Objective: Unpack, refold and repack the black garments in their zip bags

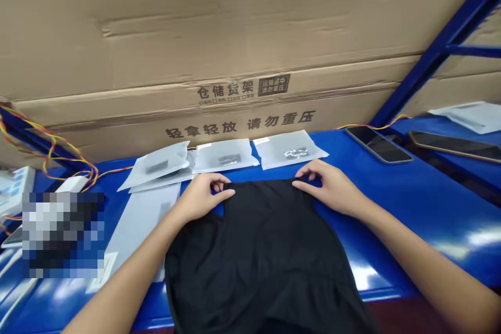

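A black cloth garment (270, 240) is spread in front of me, its upper edge on the blue surface and its lower part hanging over the front edge. Its exact kind does not show. My left hand (201, 195) is closed on its upper left corner, pinching between thumb and fingers. At the upper right corner, my right hand (329, 185) pinches the cloth the same way. The top edge runs straight between both hands. Just beyond it lie frosted zip bags, one (227, 155) behind my left hand and another (287, 148) nearer my right, with small dark contents.
More frosted bags (156, 164) lie at the left, partly under my left arm. Two phones (378, 143) (457, 145) rest at the right. Cardboard boxes (250, 36) rise behind the blue shelf (426, 203). A blue post (430, 57) slants at right; cables and a power strip (18, 190) are left.
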Tool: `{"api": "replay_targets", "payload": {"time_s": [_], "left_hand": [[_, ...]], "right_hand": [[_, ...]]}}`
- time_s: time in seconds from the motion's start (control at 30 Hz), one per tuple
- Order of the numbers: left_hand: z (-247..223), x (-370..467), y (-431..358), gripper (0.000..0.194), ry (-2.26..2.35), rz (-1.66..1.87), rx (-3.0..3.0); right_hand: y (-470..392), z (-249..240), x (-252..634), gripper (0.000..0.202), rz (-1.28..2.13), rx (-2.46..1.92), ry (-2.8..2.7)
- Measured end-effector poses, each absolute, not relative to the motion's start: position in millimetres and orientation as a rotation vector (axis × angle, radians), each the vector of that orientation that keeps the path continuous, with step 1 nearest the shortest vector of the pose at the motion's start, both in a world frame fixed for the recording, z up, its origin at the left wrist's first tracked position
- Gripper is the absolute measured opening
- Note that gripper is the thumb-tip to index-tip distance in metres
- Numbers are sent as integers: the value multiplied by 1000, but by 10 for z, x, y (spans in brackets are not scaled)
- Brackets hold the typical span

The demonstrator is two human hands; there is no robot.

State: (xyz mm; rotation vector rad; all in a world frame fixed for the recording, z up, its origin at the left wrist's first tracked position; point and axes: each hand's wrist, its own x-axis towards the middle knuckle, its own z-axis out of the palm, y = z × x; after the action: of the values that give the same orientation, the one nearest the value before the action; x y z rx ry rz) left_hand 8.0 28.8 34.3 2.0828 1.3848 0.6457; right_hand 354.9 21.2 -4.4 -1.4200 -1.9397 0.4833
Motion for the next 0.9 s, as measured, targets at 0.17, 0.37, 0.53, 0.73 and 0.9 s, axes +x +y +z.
{"api": "replay_targets", "payload": {"time_s": [0.17, 0.37, 0.53, 0.73, 0.9], "left_hand": [[410, 70, 298, 32, 1371, 663, 2050], [734, 33, 38, 16, 1289, 793, 2129], [765, -29, -505, 13, 1070, 649, 2533], [523, -82, -1217, 24, 1118, 658, 2864], [368, -252, -1666, 28, 1006, 697, 3114]], "right_hand": [[214, 74, 3518, 57, 721, -1395, -1803], [-98, 383, 3575, 49, 613, -1276, -1758], [-627, 303, 3745, 25, 465, -1111, -2116], [-1308, 30, 3710, 45, 94, -1124, -2274], [-1711, -164, 3747, 64, 76, -945, -2418]]}}
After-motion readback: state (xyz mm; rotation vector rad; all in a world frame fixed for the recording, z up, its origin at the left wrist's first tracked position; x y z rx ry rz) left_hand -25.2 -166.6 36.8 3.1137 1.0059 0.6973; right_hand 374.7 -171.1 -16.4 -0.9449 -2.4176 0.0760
